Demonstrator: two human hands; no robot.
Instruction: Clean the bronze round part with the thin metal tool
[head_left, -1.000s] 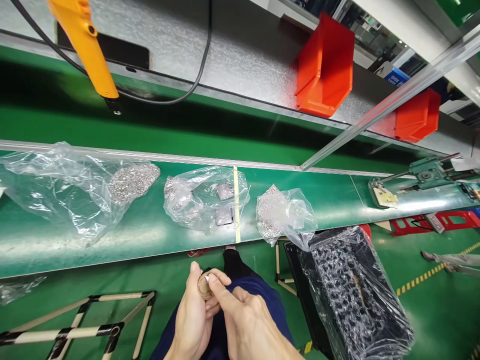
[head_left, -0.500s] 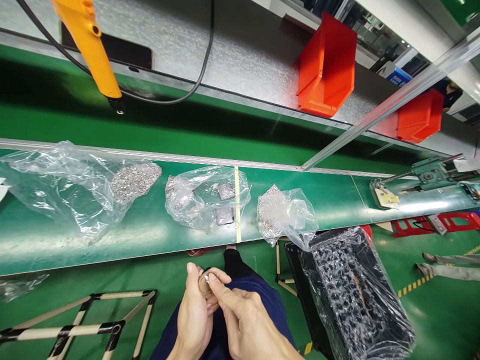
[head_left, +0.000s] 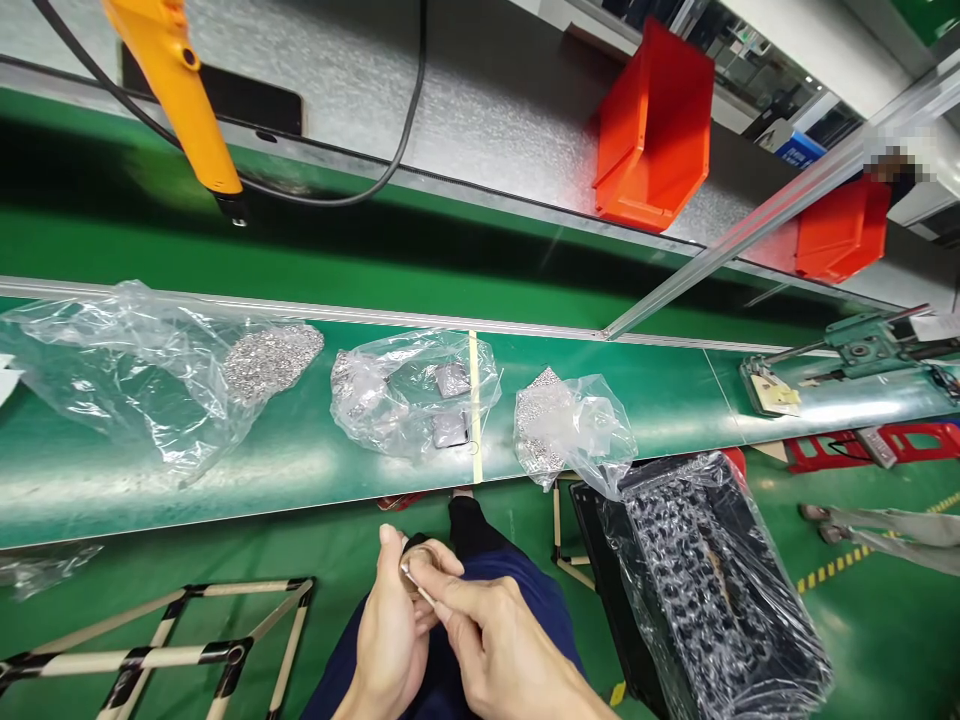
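My left hand (head_left: 388,635) is curled around a small, round, brownish roll (head_left: 409,582) that looks like tape, held above my lap. Most of the roll is covered by my fingers. My right hand (head_left: 499,630) pinches a thin whitish strip (head_left: 421,590) at the roll's face, with forefinger and thumb closed on it. Both hands are in front of the green bench (head_left: 285,480), below its near edge. On the bench beyond them lies a clear plastic bag (head_left: 397,425) with small metal parts, with two small dark squarish pieces (head_left: 451,430) by it.
Two more bags, one on the left (head_left: 172,400) and one on the right (head_left: 577,430), hold small metal parts. A yellow electric screwdriver (head_left: 187,110) hangs at upper left. Red bins (head_left: 652,140) stand on the shelf. A plastic-wrapped black tray (head_left: 720,590) is at right, a pipe frame (head_left: 172,635) at left.
My right hand has shifted slightly at the roll, and a longer whitish strip now shows between its fingers and the roll. The left hand holds nearly still.
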